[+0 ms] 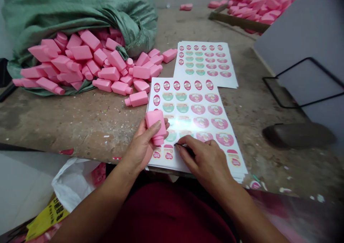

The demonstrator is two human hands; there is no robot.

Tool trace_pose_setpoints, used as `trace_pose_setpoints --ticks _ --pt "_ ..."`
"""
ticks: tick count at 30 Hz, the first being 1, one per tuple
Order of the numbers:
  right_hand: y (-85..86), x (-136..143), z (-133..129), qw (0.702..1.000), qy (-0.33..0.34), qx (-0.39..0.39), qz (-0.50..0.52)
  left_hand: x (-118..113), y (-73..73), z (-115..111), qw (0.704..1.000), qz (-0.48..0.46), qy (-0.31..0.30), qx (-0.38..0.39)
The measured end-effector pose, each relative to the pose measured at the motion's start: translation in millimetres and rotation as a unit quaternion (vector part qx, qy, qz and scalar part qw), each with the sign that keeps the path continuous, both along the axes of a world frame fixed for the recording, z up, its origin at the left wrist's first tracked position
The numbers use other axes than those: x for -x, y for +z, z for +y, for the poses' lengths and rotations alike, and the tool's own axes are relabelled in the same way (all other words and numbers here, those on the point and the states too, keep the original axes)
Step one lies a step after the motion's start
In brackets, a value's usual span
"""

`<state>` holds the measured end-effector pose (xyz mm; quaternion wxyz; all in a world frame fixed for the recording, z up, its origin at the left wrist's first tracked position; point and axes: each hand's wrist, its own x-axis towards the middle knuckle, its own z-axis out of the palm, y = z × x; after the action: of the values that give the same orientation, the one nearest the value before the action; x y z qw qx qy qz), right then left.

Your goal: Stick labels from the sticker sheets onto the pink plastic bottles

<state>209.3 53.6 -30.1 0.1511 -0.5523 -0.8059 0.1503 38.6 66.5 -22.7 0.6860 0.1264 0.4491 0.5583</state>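
My left hand (142, 139) is closed around a small pink plastic bottle (156, 123), its neck tilted down toward me. Beneath both hands lies a stack of sticker sheets (185, 162) printed with oval and rounded labels in pink and green. Low on the top sheet, my right hand (205, 157) rests with thumb and forefinger pinched together. A thin dark tool (176, 144) shows only its tip between those fingers, touching or just above the labels; the rest of it is hidden by the hand.
A green woven sack (80, 6) spills many pink bottles (82, 52) at the left. Behind lies a second stack of sticker sheets (205, 79). More pink bottles (258, 6) fill a tray at the back right. A black wire frame (285, 106) stands at the right.
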Motion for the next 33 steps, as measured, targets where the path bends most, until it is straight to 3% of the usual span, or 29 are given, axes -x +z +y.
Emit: trace_pose_setpoints --ticks 10,17,25,33 --pt "-6.5 3 -2 0.994 0.022 -0.094 -0.050 -2 -1.1 -2 1.000 -0.026 0.008 -0.006" --pt "-2.0 -1 4 0.999 -0.011 0.042 0.026 -1 -3.6 -2 1.000 -0.030 0.002 -0.010" --pt "-4.0 1 -2 0.995 0.016 -0.094 -0.031 0 -4.7 -2 0.999 -0.030 -0.002 -0.016" --pt "-10.5 9 -1 0.994 0.014 -0.106 -0.011 -1 -3.3 -2 0.999 -0.029 -0.004 -0.020"
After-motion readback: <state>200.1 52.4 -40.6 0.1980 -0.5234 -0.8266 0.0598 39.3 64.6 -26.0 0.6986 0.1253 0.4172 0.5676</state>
